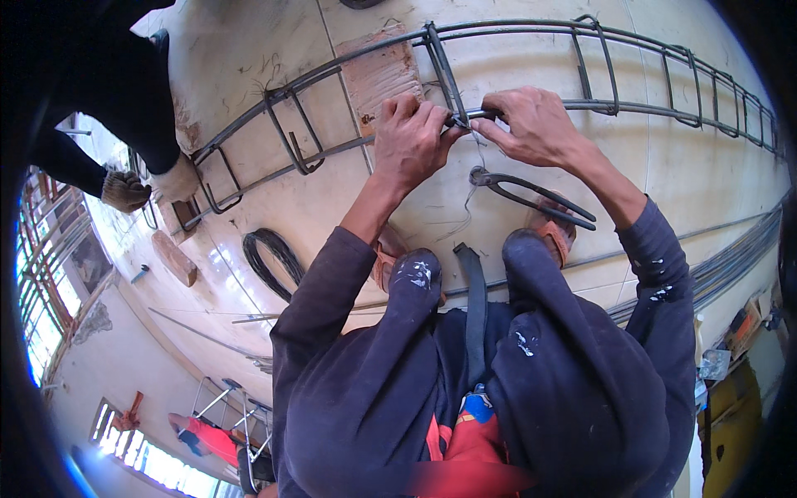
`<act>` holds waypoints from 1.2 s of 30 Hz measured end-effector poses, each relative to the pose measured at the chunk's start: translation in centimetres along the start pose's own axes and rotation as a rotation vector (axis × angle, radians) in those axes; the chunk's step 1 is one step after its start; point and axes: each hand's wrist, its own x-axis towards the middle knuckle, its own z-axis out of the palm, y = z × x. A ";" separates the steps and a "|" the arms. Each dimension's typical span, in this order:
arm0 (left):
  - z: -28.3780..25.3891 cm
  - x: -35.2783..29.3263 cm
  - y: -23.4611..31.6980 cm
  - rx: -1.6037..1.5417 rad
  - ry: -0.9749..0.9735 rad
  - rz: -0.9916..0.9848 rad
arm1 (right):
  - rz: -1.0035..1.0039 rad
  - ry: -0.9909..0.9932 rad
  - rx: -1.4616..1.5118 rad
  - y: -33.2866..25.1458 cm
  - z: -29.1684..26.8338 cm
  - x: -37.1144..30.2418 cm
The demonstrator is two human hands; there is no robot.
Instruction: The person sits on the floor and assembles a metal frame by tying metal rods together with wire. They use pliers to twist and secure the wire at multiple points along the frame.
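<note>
A long cage of steel reinforcing bars [498, 31] with bent stirrups [442, 70] curves across the floor ahead of me. At its near bar, beside one stirrup, my left hand [409, 143] is closed, with thumb and fingers pinched round the bar. My right hand [531, 126] is closed on the same bar just to the right, its fingertips close to the left ones. From between the hands dangles a thin tie wire [470, 196]; whether the fingers also grip it is hidden. Below the right hand, a pair of pincers [531, 192] lies on the floor with parted handles.
A coil of dark wire [274, 259] lies to my left, near a brick-like block [174, 259]. Long loose bars [730, 253] run along the right. At upper left, a person's gloved hand [126, 191] is near the cage's end. A brick-coloured slab [378, 75] sits beneath the cage.
</note>
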 end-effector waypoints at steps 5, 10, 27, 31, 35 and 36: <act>0.3 0.1 0.1 -0.003 0.017 -0.006 | -0.013 -0.016 -0.010 0.1 -0.3 -0.1; 0.3 -0.2 -0.4 -0.066 0.073 0.001 | 0.018 0.010 0.018 0.3 0.2 0.1; 0.9 -0.8 -0.2 -0.211 0.212 -0.103 | -0.045 0.274 -0.135 0.1 2.7 -0.3; -0.5 -0.4 -0.2 -0.308 0.145 -0.144 | -0.025 0.262 -0.131 -0.3 2.2 -0.4; -3.8 -0.2 0.5 -0.093 -0.113 -0.193 | -0.043 0.321 -0.095 0.2 2.6 -0.3; -4.0 -0.3 0.8 -0.099 -0.166 -0.169 | -0.032 0.314 -0.101 0.4 2.5 -0.5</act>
